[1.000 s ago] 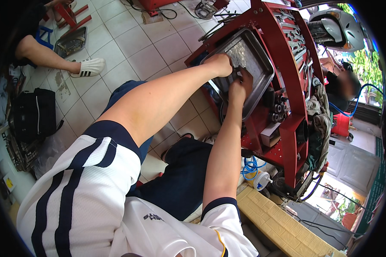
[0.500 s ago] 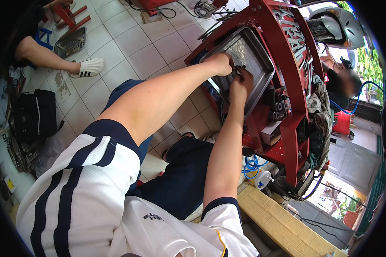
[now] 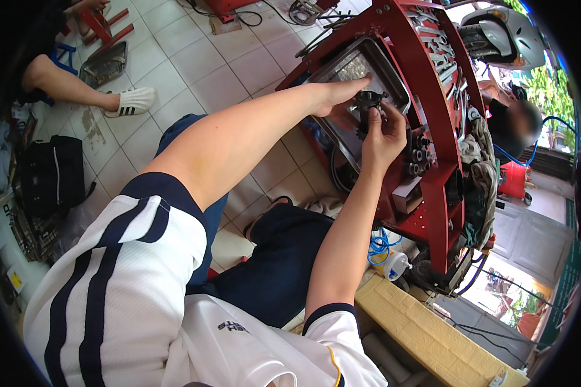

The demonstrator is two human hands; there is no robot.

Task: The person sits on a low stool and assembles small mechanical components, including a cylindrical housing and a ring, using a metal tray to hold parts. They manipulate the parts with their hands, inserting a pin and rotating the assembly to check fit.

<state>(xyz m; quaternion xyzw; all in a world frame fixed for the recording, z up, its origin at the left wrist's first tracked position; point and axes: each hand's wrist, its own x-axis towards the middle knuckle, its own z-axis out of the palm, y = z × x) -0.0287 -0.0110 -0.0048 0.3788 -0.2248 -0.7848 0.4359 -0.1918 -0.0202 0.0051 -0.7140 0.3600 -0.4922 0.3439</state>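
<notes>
Above a shallow metal tray (image 3: 354, 51), my right hand (image 3: 387, 137) grips a black mechanical part with a round end and a narrower body (image 3: 368, 103). The thumb and fingers close on its near side, and its exact kind is unclear. My left hand (image 3: 339, 95) lies stretched out just left of the part, fingers extended together and thumb side up. Nothing shows in the left hand, though its palm is partly turned out of sight.
The tray rests in a red tool cart (image 3: 440, 161) whose upper shelf holds several wrenches (image 3: 436, 48). Sockets (image 3: 419, 155) stand lower in the cart. Another person's leg (image 3: 71, 84) reaches in at far left, near a black bag (image 3: 53, 174). A blue hose (image 3: 382, 248) lies below the cart.
Both hands were together over the tray with the part mostly hidden. My right hand has shifted right, bringing the black part into view. My left hand's fingers have straightened.
</notes>
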